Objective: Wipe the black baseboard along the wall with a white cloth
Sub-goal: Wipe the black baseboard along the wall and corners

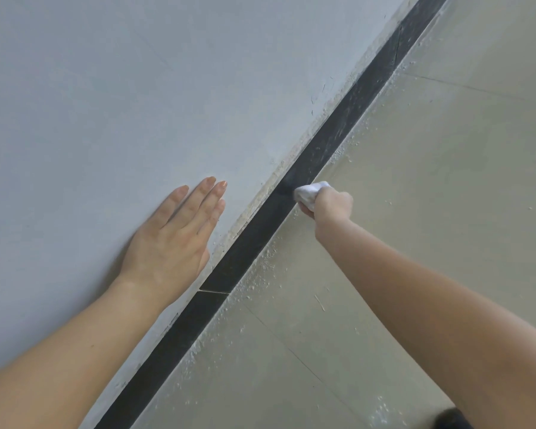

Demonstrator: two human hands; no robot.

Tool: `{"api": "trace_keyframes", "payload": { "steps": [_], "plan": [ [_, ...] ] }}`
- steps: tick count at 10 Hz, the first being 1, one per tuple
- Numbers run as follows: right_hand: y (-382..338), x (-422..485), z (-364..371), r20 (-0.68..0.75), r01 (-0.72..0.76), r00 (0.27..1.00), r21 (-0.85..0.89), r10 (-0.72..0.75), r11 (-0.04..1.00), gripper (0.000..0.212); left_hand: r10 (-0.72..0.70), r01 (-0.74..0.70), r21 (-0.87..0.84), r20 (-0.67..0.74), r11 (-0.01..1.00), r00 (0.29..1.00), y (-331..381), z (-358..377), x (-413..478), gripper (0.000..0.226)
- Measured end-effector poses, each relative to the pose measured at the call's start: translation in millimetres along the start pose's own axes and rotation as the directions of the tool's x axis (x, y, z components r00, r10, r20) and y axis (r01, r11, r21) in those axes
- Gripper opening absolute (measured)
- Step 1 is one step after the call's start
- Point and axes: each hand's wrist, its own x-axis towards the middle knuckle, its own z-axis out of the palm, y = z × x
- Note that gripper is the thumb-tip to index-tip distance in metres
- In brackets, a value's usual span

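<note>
- Roughly half of the run in view looks done, by my reckoning. The baseboard (251,239) slants from low left to high right, where the wall (136,88) meets the floor (430,227).
- The stretch nearer the person, from the cloth (307,193) back past a thin joint (214,291), is a deep, even black, so I take it for wiped.
- Beyond the cloth the strip shows grey streaks and a dusty haze right up to the top of the view. That part looks left to do.
- White specks (262,270) lie on the floor along the foot of the strip, on both sides of the cloth.
- The cloth is bunched into a small wad and sits against the face of the baseboard at its lower edge, about where the clean black gives way to the haze.
- The right hand (333,205) is clenched round the wad, with its back toward the camera. The cloth pokes out ahead of it, toward the wall. Its fingertips are hidden under the hand.
- The left hand (174,239) lies flat on the wall just above the baseboard and holds nothing. Its fingers (205,199) are straight, close together and pointing along the wall. It looks like a brace to me.
- Its thumb side sits near the strip's pale top edge, and I cannot tell whether it touches.
</note>
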Motion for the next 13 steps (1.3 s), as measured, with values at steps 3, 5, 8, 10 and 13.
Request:
{"api": "trace_keyframes", "payload": {
  "steps": [3, 5, 8, 10, 13],
  "plan": [
    [119.9, -7.2, 0.7, 0.188, -0.114, 0.963, -0.370, 0.194, 0.922, 0.019, -0.008, 0.006, -0.056, -0.034, 0.998, 0.999, 4.8, -0.9, 26.9, 0.063],
    [70.2, 21.0, 8.2, 0.061, 0.013, 0.998, -0.132, -0.005, 0.991, 0.018, 0.017, -0.017, -0.030, -0.018, 0.999, 1.000, 3.1, -0.6, 29.8, 0.061],
    [-4.0, 25.5, -27.9, -0.255, 0.308, 0.927, 0.098, -0.275, 0.946, 0.010, 0.026, -0.027, -0.060, -0.013, 0.998, 1.000, 2.5, -6.5, 43.9, 0.062],
    [41.4, -14.6, -14.1, 0.036, -0.030, 0.999, -0.173, 0.037, 0.984, 0.015, 0.025, -0.028, -0.071, -0.041, 0.997, 0.999, 0.6, -8.4, 62.5, 0.062],
    [-2.4, 10.6, 1.1, 0.097, 0.093, 0.991, -0.021, -0.090, 0.995, 0.025, 0.031, -0.038, -0.165, -0.045, 0.986, 0.998, -2.8, -7.9, 63.1, 0.062]
  ]
}}
